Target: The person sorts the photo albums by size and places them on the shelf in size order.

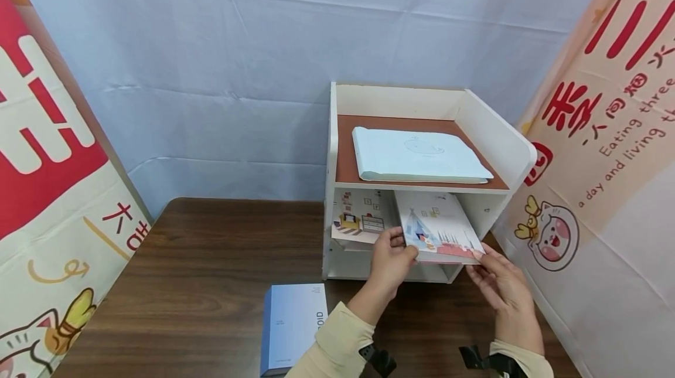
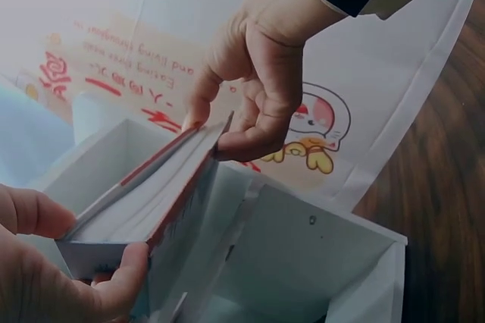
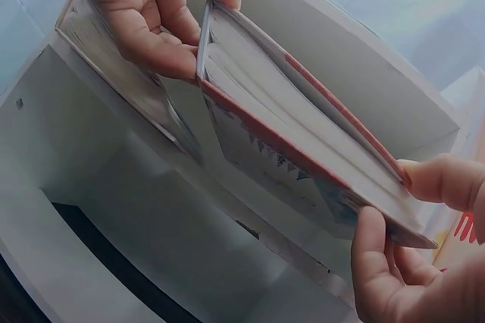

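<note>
In the head view a hardcover book (image 1: pixel 440 222) with a blue tent picture and a pink lower edge lies partly inside the middle shelf of a white desk organizer (image 1: pixel 495 138). At its near left corner my left hand (image 1: pixel 389 264) pinches it, thumb on top. My right hand (image 1: pixel 503 287) pinches the near right corner. Both wrist views show the book (image 2: pixel 144 186) edge-on, pages visible, between the two hands. To its left in the same compartment lies another illustrated book (image 1: pixel 361 217); the right wrist view also shows this second book (image 3: pixel 114 65).
A pale blue book (image 1: pixel 422 155) with a whale drawing lies on the organizer's brown top shelf. On the wooden table (image 1: pixel 221 261) a blue boxlike book (image 1: pixel 295 325) lies near my left forearm. Printed cloths (image 1: pixel 622 190) hang at both sides.
</note>
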The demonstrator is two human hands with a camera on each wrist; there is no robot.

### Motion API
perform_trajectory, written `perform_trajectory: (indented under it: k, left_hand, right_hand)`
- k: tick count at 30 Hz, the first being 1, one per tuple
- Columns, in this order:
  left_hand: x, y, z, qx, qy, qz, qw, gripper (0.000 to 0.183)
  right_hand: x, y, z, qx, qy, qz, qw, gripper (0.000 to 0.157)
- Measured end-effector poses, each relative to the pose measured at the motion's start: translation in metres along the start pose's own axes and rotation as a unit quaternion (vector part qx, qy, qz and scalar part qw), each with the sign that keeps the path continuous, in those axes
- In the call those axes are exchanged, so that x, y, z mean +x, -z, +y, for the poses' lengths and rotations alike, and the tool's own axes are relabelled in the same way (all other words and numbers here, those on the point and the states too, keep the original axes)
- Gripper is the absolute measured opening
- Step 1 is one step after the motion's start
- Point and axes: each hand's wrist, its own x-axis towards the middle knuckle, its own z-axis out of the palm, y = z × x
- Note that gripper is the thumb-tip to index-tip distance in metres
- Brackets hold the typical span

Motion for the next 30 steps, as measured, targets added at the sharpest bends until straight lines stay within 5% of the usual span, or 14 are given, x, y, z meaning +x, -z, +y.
perform_trajectory:
  k: [10, 18, 21, 25, 27, 30]
  left_hand:
    - [0.009, -0.005, 0.001, 0.020, -0.011, -0.005, 0.9997, 0.043]
    - [0.008, -0.009, 0.004, 0.074, -0.054, -0.011, 0.9957, 0.042]
    - [0.009, -0.009, 0.005, 0.156, -0.090, -0.009, 0.9836, 0.036]
    - [0.012, -0.007, 0.010, 0.269, -0.129, -0.010, 0.9542, 0.032]
    - [0.014, -0.006, 0.013, 0.290, -0.130, -0.019, 0.9480, 0.035]
    - [0.018, -0.004, 0.017, 0.293, -0.105, -0.031, 0.9499, 0.039]
  right_hand:
    - [0.009, -0.001, -0.003, 0.024, -0.042, 0.040, 0.998, 0.023]
    - [0.013, -0.002, -0.003, 0.068, -0.051, 0.098, 0.992, 0.018]
    - [0.015, -0.002, -0.002, 0.077, -0.051, 0.121, 0.988, 0.016]
    - [0.018, -0.001, -0.001, 0.093, -0.054, 0.134, 0.985, 0.015]
    - [0.019, 0.000, -0.001, 0.099, -0.055, 0.134, 0.984, 0.014]
    - [0.019, 0.001, 0.000, 0.104, -0.053, 0.129, 0.985, 0.013]
